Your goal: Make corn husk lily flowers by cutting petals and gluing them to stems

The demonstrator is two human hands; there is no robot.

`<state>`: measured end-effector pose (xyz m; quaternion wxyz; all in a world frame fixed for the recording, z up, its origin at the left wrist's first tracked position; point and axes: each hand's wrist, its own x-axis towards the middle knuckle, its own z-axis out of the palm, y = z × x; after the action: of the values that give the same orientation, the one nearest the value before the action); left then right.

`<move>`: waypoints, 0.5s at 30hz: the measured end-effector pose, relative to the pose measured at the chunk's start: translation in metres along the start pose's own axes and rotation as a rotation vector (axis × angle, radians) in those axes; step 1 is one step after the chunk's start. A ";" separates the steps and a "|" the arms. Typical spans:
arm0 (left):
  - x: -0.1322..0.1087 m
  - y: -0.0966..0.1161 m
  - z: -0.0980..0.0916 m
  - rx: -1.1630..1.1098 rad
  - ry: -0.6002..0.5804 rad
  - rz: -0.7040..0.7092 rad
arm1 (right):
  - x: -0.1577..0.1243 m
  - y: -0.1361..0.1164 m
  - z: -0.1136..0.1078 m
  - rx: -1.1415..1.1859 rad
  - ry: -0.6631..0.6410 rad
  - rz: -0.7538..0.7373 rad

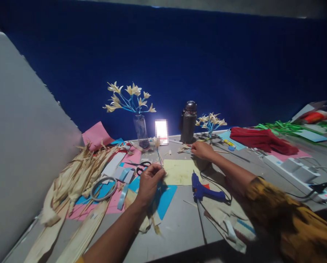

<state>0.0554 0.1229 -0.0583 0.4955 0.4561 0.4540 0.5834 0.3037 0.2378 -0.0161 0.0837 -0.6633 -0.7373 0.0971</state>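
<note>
My left hand [151,180] pinches a thin blue-wrapped stem, held upright over the edge of a yellow sheet [179,171]. On the stem's top sits a pale husk flower [157,143]. Farther back, my right hand [203,150] is closed low over the table, beside pale husk pieces [183,148]. What its fingers grip is hard to make out. A blue glue gun [205,190] lies between my forearms. Black-handled scissors [141,167] rest left of the yellow sheet.
Dried husks [70,179] and a tape roll [91,190] cover the left side. A glass vase [141,131] of husk flowers, a dark flask [189,122] and a smaller flower bunch [211,122] stand behind. At right are a red cloth [259,139] and a power strip [286,179].
</note>
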 end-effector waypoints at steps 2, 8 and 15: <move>0.001 -0.003 -0.001 -0.018 -0.001 -0.021 | 0.009 -0.004 0.014 -0.016 -0.035 0.011; 0.002 -0.003 -0.003 -0.055 -0.014 -0.034 | 0.014 -0.003 0.016 0.126 -0.040 -0.003; -0.003 0.008 -0.003 0.003 -0.081 0.027 | -0.035 -0.025 -0.015 0.579 -0.046 -0.187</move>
<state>0.0517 0.1190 -0.0511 0.5049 0.4860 0.4283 0.5705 0.2872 0.2014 0.0048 0.2613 -0.5386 -0.7386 0.3101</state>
